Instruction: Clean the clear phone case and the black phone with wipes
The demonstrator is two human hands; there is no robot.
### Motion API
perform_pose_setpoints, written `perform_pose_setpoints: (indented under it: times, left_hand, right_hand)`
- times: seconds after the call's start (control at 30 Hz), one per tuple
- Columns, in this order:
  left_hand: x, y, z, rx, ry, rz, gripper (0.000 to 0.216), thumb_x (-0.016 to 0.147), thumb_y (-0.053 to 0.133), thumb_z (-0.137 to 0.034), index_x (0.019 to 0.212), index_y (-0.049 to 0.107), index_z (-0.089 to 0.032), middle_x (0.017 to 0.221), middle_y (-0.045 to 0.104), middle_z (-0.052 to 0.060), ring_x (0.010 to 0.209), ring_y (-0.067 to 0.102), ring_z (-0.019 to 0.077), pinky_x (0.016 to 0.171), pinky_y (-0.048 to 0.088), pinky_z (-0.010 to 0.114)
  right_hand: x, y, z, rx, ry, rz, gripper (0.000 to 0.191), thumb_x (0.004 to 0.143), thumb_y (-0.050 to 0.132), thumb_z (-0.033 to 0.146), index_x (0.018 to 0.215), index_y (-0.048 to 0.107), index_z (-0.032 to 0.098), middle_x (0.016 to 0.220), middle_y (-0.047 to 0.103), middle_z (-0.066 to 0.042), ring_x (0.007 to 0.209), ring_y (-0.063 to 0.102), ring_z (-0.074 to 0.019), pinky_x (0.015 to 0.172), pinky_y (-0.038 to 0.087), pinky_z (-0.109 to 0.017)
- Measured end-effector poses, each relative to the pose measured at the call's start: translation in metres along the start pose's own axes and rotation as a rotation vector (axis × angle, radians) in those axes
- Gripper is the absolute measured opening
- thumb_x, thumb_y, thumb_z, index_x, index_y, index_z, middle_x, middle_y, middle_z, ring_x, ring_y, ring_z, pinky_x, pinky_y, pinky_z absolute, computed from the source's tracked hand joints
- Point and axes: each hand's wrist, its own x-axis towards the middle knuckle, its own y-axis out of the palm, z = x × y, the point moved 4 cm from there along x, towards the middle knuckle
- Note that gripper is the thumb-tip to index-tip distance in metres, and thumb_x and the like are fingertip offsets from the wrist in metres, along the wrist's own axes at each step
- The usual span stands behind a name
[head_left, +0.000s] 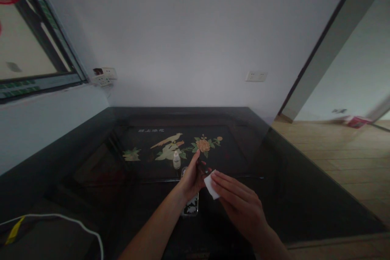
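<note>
My left hand [193, 178] is wrapped round a dark, slim phone [202, 166], its thumb along the near edge and fingertips showing at the far side. Much of the phone blends into the black table, so its outline is hard to make out. Pinched in the fingers of my right hand [240, 199] is a folded white wipe [211, 186], right beside the phone. A clear phone case [191, 207] with a pale pattern lies under my left wrist, partly covered by it. Just beyond stands a small clear bottle [176, 160], upright.
The glossy black table [274, 195] carries an inlaid bird-and-flower picture [170, 146] and meets the wall behind. A white cable [61, 215] with a yellow tag [14, 230] curves at the lower left. Sockets [256, 76] sit on the wall; a window [33, 36] is at left.
</note>
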Motion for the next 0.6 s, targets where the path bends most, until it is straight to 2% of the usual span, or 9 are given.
perform_pose_setpoints:
  times: [0.2, 0.37, 0.47, 0.6]
  left_hand:
    - [0.000, -0.003, -0.004, 0.010, 0.008, -0.087, 0.046, 0.096, 0.052, -0.061, 0.085, 0.058, -0.016, 0.071, 0.071, 0.009, 0.059, 0.072, 0.0246, 0.059, 0.059, 0.036]
    - [0.001, -0.005, -0.004, 0.010, 0.025, -0.079, 0.043, 0.094, 0.056, -0.059, 0.087, 0.058, -0.016, 0.072, 0.071, 0.008, 0.061, 0.073, 0.0254, 0.060, 0.061, 0.037]
    - [0.000, -0.005, -0.003, 0.035, 0.037, -0.078, 0.043, 0.093, 0.057, -0.059, 0.089, 0.057, -0.017, 0.072, 0.070, 0.007, 0.060, 0.073, 0.0251, 0.060, 0.060, 0.037]
    - [-0.002, -0.003, -0.002, 0.074, 0.044, -0.064, 0.041, 0.093, 0.057, -0.059, 0.092, 0.056, -0.018, 0.073, 0.070, 0.005, 0.060, 0.073, 0.0243, 0.062, 0.060, 0.038]
  right_hand:
    - [-0.030, 0.004, -0.005, -0.035, 0.022, 0.108, 0.055, 0.095, 0.058, 0.005, 0.144, 0.057, 0.029, 0.135, 0.068, -0.004, 0.126, 0.065, -0.0222, 0.105, 0.059, -0.035]
    - [-0.053, 0.009, -0.007, 0.028, 0.084, 0.220, 0.049, 0.095, 0.056, 0.007, 0.138, 0.062, 0.029, 0.131, 0.072, -0.003, 0.116, 0.071, -0.0192, 0.099, 0.061, -0.029]
    - [-0.053, 0.004, -0.007, 0.057, 0.108, 0.179, 0.048, 0.093, 0.057, 0.007, 0.135, 0.065, 0.030, 0.126, 0.074, -0.003, 0.110, 0.074, -0.0191, 0.094, 0.064, -0.029]
    - [-0.038, -0.013, -0.005, 0.029, 0.127, 0.004, 0.052, 0.092, 0.058, 0.004, 0.136, 0.064, 0.031, 0.125, 0.074, -0.004, 0.110, 0.074, -0.0214, 0.093, 0.065, -0.032]
